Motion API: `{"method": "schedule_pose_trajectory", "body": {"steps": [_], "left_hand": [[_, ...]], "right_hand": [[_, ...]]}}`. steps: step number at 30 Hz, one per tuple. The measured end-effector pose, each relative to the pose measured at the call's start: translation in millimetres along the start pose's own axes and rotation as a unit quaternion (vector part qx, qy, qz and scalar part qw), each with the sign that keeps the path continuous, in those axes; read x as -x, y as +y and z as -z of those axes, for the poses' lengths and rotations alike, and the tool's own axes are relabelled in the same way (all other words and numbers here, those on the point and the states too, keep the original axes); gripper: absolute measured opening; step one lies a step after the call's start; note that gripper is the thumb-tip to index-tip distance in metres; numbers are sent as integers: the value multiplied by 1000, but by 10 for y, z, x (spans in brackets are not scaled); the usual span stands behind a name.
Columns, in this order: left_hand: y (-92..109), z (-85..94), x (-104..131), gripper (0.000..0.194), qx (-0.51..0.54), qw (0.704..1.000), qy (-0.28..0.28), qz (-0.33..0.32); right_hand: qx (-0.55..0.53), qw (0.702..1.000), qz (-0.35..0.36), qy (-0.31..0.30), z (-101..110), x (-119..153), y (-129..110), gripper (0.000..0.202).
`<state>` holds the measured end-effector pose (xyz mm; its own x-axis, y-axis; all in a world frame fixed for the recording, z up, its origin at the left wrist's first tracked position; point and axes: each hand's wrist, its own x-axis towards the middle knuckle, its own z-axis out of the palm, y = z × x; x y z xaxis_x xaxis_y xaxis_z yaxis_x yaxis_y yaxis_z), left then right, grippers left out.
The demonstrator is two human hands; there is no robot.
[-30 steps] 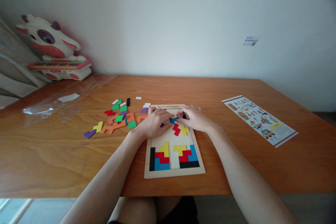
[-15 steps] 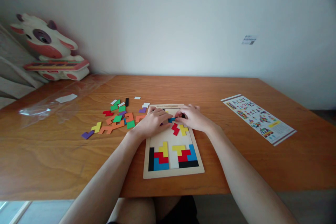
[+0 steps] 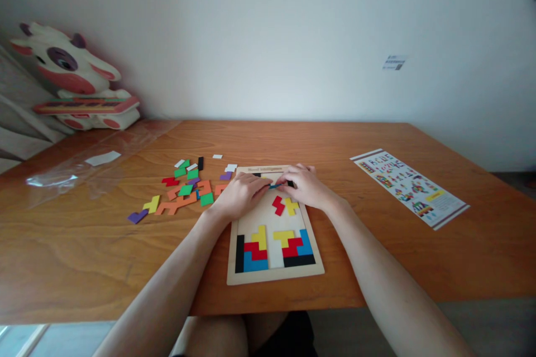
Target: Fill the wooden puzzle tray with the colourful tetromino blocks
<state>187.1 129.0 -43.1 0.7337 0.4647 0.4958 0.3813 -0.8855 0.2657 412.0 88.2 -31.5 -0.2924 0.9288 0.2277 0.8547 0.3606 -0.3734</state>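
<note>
Orange loose pieces (image 3: 185, 200): tabletop (image 3: 84, 262), left of the board (image 3: 274, 277). Left hand (image 3: 239, 195): fingertips at blue piece (image 3: 274, 186); grip cannot be told. Blue piece: board's far half, between hands; best kept level, clear of red piece (image 3: 278, 206). Right hand (image 3: 307, 187): apparently pinching blue piece; light pressure advisable.

The cow-shaped toy keyboard (image 3: 77, 82) suggests a home.

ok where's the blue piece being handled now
In the head view, the blue piece is between the left hand and right hand, at the far half of the wooden board, just beyond the tilted red piece.
</note>
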Motion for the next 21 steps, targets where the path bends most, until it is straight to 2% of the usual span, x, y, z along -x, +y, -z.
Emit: {"method": "schedule_pose_trajectory", "body": {"steps": [2, 5, 8, 10, 12, 14, 18, 21], "left_hand": [[17, -8, 2, 25, 19, 999, 14, 26], [71, -18, -12, 17, 113, 986, 45, 117], [145, -35, -49, 25, 269, 937, 89, 203], [194, -44, -78, 38, 355, 899, 116, 230], [234, -45, -100, 44, 392, 878, 132, 241], [264, -34, -111, 43, 382, 883, 132, 237], [302, 8, -113, 36, 291, 919, 140, 227], [296, 25, -111, 37, 268, 923, 153, 231]], "right_hand": [[-37, 999, -1, 22, 17, -12, -29, 9], [-169, 984, -13, 55, 32, -35, -78, 14], [-295, 953, -39, 66, 4, -59, -99, 23], [-355, 932, -52, 48, -28, -74, -95, 29], [-392, 918, -57, 29, -54, -82, -89, 28], [-421, 905, -59, 17, -67, -83, -93, 26], [-466, 882, -59, 19, -63, -65, -137, 24], [-439, 897, -45, 28, -53, -49, -167, 25]]}}
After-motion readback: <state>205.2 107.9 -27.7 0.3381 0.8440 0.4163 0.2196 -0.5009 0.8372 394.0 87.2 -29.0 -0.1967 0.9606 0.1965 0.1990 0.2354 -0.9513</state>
